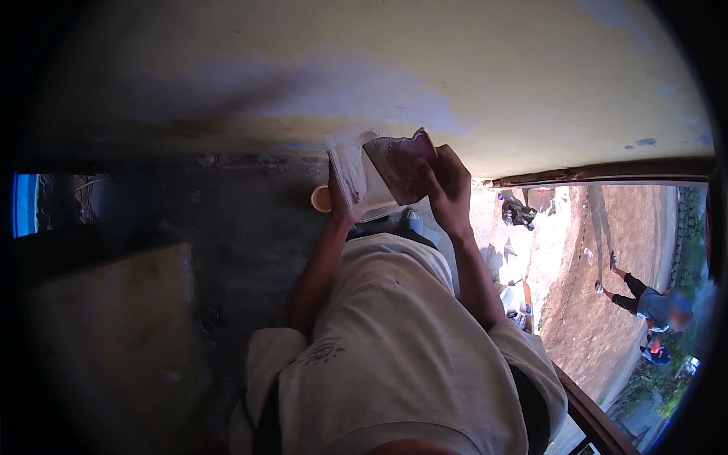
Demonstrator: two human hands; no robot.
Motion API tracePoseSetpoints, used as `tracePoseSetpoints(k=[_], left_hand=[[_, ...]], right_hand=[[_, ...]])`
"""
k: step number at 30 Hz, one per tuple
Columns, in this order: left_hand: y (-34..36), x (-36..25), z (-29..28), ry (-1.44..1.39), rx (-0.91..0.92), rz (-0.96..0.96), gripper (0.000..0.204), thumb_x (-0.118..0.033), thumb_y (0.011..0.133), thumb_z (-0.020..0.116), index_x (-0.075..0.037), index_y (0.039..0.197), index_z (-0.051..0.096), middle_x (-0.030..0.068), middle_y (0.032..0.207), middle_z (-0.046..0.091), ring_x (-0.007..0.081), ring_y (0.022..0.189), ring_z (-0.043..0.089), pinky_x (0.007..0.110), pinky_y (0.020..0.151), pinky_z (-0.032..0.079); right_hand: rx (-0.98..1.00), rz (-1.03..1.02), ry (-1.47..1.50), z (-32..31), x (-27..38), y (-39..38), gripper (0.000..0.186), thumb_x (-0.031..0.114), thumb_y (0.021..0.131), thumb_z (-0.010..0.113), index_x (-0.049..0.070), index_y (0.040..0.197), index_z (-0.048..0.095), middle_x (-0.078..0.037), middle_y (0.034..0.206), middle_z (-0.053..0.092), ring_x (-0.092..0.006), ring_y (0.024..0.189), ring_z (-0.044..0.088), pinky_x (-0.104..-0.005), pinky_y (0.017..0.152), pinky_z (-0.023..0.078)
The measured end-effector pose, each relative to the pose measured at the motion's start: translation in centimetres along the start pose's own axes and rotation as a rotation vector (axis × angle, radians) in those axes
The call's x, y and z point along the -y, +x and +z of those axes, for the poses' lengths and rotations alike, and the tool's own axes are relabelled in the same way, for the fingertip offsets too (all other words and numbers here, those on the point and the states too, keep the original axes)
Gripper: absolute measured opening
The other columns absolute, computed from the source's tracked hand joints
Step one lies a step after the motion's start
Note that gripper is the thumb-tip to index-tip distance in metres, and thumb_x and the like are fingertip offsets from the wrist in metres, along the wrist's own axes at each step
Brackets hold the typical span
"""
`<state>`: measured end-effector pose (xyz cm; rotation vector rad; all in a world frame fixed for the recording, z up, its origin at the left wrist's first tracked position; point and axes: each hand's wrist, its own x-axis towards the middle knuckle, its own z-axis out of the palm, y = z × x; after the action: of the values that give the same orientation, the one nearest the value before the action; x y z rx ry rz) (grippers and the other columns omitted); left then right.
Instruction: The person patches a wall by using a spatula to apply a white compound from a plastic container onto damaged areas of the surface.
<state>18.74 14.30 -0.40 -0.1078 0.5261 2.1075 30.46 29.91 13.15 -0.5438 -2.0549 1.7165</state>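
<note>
My left hand [338, 203] grips the left side of a white rectangular tray [353, 176] smeared with white paste, and most of its fingers are hidden beneath. Closed round a flat, broad reddish-brown scraper [394, 163], my right hand [452, 188] holds it tilted over the tray's right part. The scraper's blade has pale paste on it, and a lump clings to its upper corner. Just beyond both stands a yellowish wall [531, 91] with a whitish-lilac smeared patch [326, 83].
A small round tub [321, 199] stands on the dark floor left of my feet. A pale board [114, 326] is at the lower left. On the right, an opening with a dark frame [607, 171] shows sunlit ground, a black bag [517, 211] and a person [654, 303] outside.
</note>
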Motion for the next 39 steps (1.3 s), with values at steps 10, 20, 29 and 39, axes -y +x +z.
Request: tracePoseSetpoints(k=[10,20,29,39], left_hand=[[0.0,-1.2,1.6,0.141,-0.069,-0.030,0.079,-0.071,0.095,0.026,-0.012,0.146,0.037,0.0130,0.140,0.050,0.0315,0.127,0.051,0.051,0.105,0.043],[-1.7,-1.7,1.3,0.143,-0.065,-0.076,0.077,-0.070,0.096,0.022,-0.012,0.145,0.040,0.0117,0.138,0.052,0.0287,0.124,0.053,0.046,0.103,0.045],[-3.0,-3.3,0.6,0.001,0.023,-0.110,0.071,-0.068,0.097,0.024,-0.016,0.141,0.044,0.0073,0.134,0.056,0.0255,0.121,0.056,0.044,0.102,0.047],[-3.7,-4.7,-1.1,0.051,-0.098,0.000,0.073,-0.066,0.097,0.030,-0.012,0.145,0.039,0.0109,0.139,0.051,0.0290,0.125,0.053,0.046,0.105,0.043]], right_hand=[[-0.146,-0.047,-0.285,4.7,-0.7,0.7,0.019,-0.001,0.072,0.064,-0.002,0.088,0.054,-0.024,0.076,0.061,-0.0400,0.067,0.061,-0.0396,0.062,0.050],[-0.196,-0.104,-0.415,7.6,-1.0,-0.1,0.019,0.001,0.076,0.067,-0.003,0.092,0.058,-0.017,0.068,0.060,-0.0251,0.055,0.059,-0.0341,0.056,0.048],[-0.027,-0.072,-0.522,10.7,-0.1,-0.4,0.043,0.010,0.084,0.065,0.001,0.125,0.056,-0.021,0.082,0.063,-0.0406,0.071,0.064,-0.0453,0.060,0.051],[-0.220,-0.083,-0.486,11.8,-0.3,-0.9,0.022,0.005,0.085,0.062,0.002,0.106,0.059,-0.023,0.075,0.062,-0.0417,0.067,0.064,-0.0426,0.055,0.050]])
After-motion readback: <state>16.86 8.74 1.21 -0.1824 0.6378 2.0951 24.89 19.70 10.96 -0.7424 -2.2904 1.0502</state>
